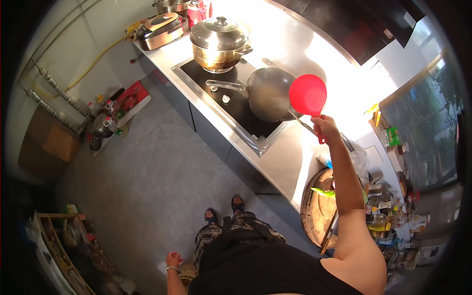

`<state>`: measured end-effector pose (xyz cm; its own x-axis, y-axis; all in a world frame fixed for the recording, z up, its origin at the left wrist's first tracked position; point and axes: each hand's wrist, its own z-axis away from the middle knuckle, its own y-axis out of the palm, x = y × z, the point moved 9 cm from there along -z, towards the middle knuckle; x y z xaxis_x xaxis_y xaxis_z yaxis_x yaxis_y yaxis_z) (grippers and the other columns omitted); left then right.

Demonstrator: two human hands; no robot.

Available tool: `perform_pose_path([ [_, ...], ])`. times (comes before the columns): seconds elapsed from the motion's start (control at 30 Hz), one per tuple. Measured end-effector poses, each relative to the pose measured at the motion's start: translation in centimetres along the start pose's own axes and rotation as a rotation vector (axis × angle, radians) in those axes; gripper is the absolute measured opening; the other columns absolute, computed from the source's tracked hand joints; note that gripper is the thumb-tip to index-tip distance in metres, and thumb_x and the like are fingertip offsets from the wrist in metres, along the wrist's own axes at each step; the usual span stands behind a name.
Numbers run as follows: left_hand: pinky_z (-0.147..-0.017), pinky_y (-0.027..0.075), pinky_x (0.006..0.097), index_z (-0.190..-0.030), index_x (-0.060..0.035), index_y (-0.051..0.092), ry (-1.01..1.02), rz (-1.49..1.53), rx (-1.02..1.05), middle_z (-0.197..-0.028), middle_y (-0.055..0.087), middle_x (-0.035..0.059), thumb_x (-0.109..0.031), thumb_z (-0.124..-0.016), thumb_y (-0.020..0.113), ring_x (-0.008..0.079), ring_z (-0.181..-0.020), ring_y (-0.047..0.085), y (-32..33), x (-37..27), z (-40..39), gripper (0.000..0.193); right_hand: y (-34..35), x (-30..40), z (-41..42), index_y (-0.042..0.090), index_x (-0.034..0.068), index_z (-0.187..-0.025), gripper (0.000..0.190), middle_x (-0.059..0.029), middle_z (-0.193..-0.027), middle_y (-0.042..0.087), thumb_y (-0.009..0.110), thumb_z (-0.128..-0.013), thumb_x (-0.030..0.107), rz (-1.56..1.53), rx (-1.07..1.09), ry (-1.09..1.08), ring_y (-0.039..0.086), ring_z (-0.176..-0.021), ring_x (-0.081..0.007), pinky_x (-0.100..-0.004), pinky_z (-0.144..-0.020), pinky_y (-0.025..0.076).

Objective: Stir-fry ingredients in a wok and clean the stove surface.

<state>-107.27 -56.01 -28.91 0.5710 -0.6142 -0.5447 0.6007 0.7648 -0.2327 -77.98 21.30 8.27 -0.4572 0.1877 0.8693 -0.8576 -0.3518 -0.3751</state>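
My right hand [324, 127] grips the handle of a red plastic water dipper [308, 95]. The dipper's bowl is over the right rim of a dark metal wok [263, 99] and hides part of it. The wok sits on the black glass cooktop [236, 107], its long handle [225, 85] pointing left; its contents are blurred. A metal utensil handle [304, 122] slants out from the wok's right side, passing behind my right hand. Down at my side hangs my left hand [173, 259], fingers curled, away from the counter; whether it holds anything is unclear.
A lidded steamer pot [220, 44] stands on the far burner, an electric pan [161, 31] beyond it. Under my right forearm lie a round wooden chopping board [313, 217], a green pepper [323, 192] and a cleaver [329, 233]. Several bottles [378, 221] line the right side.
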Motion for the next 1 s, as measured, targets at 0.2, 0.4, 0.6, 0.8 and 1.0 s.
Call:
perform_pose_path([
  [0.2,-0.043,0.048,0.0276,-0.097,-0.0009,0.048,-0.003,0.011,0.011,-0.075,0.058,0.0116,-0.012,-0.079,0.058,0.0180,-0.054,0.060,1.6,1.2,0.3,0.023,0.0,0.8,-0.9,0.056,0.002,-0.084,0.015,-0.0016,-0.056,0.051,0.059,-0.078,0.016,-0.014,-0.005,0.007,0.047,-0.043,-0.0090,-0.0224,-0.038,0.038],
  [0.4,-0.044,0.048,0.0271,-0.098,-0.0003,0.048,0.016,-0.023,0.015,-0.075,0.057,0.0116,-0.014,-0.079,0.058,0.0180,-0.054,0.059,2.9,0.2,0.2,0.025,-0.1,1.0,-1.5,0.056,0.002,-0.077,0.014,-0.0025,-0.055,0.051,0.061,-0.077,0.015,0.020,-0.017,0.004,0.047,-0.043,-0.0099,-0.0246,-0.038,0.039],
  [0.6,-0.047,0.049,0.0281,-0.102,0.0008,0.047,0.035,0.013,0.010,-0.078,0.057,0.0125,-0.015,-0.080,0.057,0.0198,-0.058,0.061,4.1,-1.1,0.9,0.029,0.2,0.8,-3.2,0.057,0.000,-0.078,0.015,-0.0027,-0.055,0.051,0.059,-0.077,0.015,0.227,-0.030,-0.025,0.047,-0.043,-0.0103,-0.0249,-0.038,0.039],
  [0.8,-0.047,0.049,0.0278,-0.102,-0.0001,0.047,0.006,0.034,-0.001,-0.079,0.058,0.0126,-0.013,-0.080,0.057,0.0193,-0.059,0.061,4.3,0.2,1.8,0.028,4.6,3.3,-6.0,0.059,0.000,-0.076,0.020,-0.0078,-0.060,0.057,0.064,-0.069,0.018,0.410,-0.104,-0.220,0.056,-0.052,-0.0158,-0.0294,-0.048,0.045],
  [1.0,-0.045,0.049,0.0262,-0.099,-0.0005,0.050,0.019,0.049,-0.039,-0.076,0.058,0.0124,-0.012,-0.080,0.058,0.0180,-0.057,0.061,2.9,2.4,2.9,0.024,8.1,7.5,-8.4,0.058,0.005,-0.088,0.025,-0.0157,-0.087,0.063,0.059,-0.072,0.023,0.955,-0.370,-0.366,0.060,-0.084,-0.0319,-0.0425,-0.074,0.045],
])
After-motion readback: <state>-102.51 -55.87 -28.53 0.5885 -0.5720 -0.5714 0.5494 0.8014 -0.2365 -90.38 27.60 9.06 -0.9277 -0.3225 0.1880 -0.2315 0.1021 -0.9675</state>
